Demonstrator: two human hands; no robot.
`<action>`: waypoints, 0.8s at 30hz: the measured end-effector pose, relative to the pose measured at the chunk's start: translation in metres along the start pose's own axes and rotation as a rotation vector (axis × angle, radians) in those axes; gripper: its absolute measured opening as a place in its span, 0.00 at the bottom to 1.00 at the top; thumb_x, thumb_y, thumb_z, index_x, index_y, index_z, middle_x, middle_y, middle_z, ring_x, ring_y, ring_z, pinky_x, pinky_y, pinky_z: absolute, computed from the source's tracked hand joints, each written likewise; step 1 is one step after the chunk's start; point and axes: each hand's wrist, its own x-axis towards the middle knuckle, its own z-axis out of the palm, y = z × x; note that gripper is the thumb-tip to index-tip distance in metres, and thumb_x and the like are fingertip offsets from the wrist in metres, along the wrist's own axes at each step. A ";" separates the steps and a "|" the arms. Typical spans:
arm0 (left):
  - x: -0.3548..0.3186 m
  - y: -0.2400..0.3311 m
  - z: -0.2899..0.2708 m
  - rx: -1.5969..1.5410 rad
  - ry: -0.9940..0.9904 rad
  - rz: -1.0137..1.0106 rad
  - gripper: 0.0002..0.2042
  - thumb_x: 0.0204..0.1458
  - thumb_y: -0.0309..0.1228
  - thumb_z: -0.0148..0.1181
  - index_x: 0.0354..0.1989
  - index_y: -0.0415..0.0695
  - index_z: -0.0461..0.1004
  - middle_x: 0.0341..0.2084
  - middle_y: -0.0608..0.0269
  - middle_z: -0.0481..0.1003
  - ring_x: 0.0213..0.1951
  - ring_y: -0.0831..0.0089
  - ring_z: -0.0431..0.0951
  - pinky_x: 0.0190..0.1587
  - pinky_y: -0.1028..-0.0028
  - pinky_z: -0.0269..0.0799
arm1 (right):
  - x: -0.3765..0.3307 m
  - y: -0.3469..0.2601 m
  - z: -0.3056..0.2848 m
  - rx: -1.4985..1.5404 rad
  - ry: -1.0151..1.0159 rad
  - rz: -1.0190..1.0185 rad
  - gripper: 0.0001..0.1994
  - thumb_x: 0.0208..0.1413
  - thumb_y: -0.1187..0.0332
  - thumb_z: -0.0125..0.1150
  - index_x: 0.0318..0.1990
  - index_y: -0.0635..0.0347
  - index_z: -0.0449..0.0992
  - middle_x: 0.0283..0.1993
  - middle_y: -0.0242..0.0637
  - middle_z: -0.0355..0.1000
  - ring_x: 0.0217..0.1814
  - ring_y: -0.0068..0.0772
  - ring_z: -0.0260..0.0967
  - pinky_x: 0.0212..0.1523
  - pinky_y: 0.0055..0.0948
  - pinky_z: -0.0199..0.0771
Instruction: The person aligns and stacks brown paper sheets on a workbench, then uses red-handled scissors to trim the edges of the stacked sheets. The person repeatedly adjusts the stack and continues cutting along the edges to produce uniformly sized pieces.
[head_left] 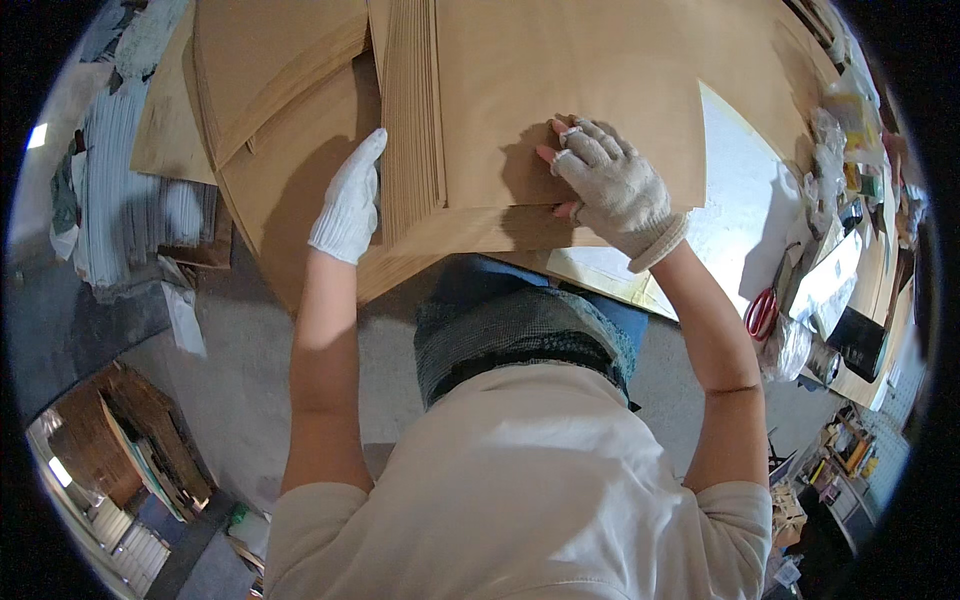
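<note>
Stack of flat brown paper-like sheets point(520, 90): upper centre of frame, stepped left edge running up-down; far end cut off, long axis uncertain. White-gloved left hand point(350, 200) nearest that edge, fingers straight, together. Grey-white-gloved right hand point(615, 185) on top, fingers bent; I cannot tell if pinching. White-topped bench point(735, 205) beyond right edge.

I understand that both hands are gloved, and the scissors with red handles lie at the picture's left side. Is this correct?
Not fully: the red-handled scissors lie at the picture's right side, not the left, as the head view shows. The left hand and right hand are indeed gloved.
</note>
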 end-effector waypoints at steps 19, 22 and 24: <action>-0.008 -0.001 0.006 -0.050 0.019 0.091 0.25 0.64 0.41 0.54 0.62 0.34 0.67 0.54 0.56 0.76 0.55 0.68 0.76 0.60 0.67 0.70 | -0.060 0.127 -0.147 1.260 1.338 0.781 0.14 0.66 0.63 0.53 0.53 0.59 0.74 0.48 0.41 0.77 0.43 0.33 0.77 0.39 0.33 0.79; 0.011 -0.025 -0.013 0.059 0.068 0.211 0.28 0.63 0.42 0.56 0.65 0.34 0.64 0.59 0.57 0.72 0.61 0.69 0.70 0.66 0.68 0.63 | -0.100 0.137 -0.103 1.765 1.004 0.587 0.09 0.61 0.65 0.61 0.46 0.57 0.76 0.39 0.39 0.79 0.32 0.23 0.77 0.24 0.21 0.78; -0.003 -0.015 -0.004 0.065 0.053 0.228 0.29 0.63 0.42 0.55 0.66 0.35 0.62 0.61 0.57 0.69 0.64 0.70 0.67 0.68 0.68 0.59 | -0.036 0.074 -0.082 1.578 1.391 1.036 0.03 0.61 0.66 0.63 0.37 0.52 0.78 0.33 0.29 0.77 0.24 0.15 0.70 0.23 0.11 0.74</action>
